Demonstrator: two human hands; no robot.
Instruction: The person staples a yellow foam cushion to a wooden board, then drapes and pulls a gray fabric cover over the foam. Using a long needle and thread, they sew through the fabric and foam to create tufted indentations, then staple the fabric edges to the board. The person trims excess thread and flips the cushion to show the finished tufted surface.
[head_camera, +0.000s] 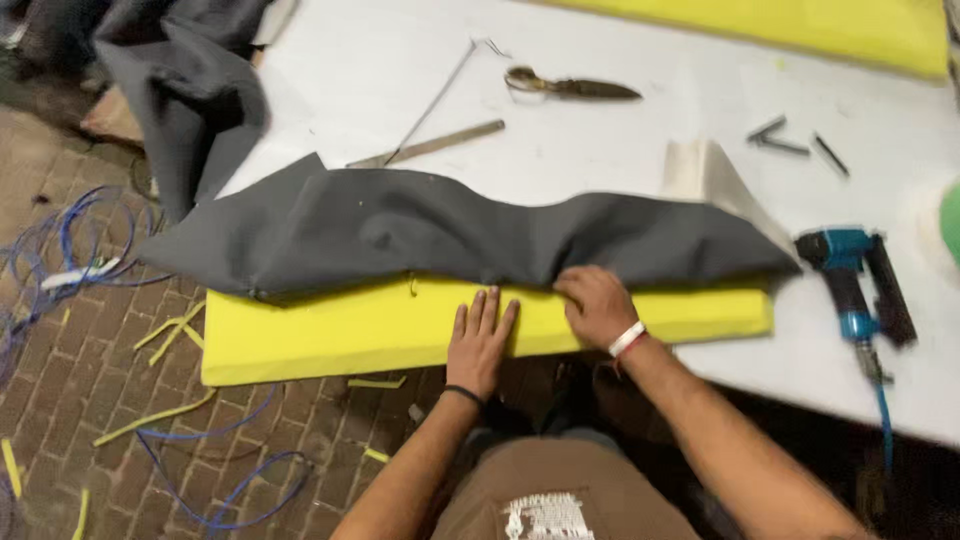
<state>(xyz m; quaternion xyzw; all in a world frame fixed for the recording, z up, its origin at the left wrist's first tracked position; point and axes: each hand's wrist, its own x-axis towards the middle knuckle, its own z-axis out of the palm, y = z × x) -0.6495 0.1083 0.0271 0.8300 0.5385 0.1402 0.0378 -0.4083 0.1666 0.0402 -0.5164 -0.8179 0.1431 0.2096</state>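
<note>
White worktable (640, 110) carries a yellow foam slab (330, 335) overhanging its 7 o'clock edge, grey fabric (450, 230) draped over the slab's top. Left hand (480, 340) lies flat, fingers spread, gripping nothing, pressing the foam face; right hand (597, 303), at its 2 o'clock, curls pinching the fabric hem. Likely best: keep foam pinned, pull hem evenly. Blue stapler (850, 285) at 3 o'clock. No containers visible.
</note>
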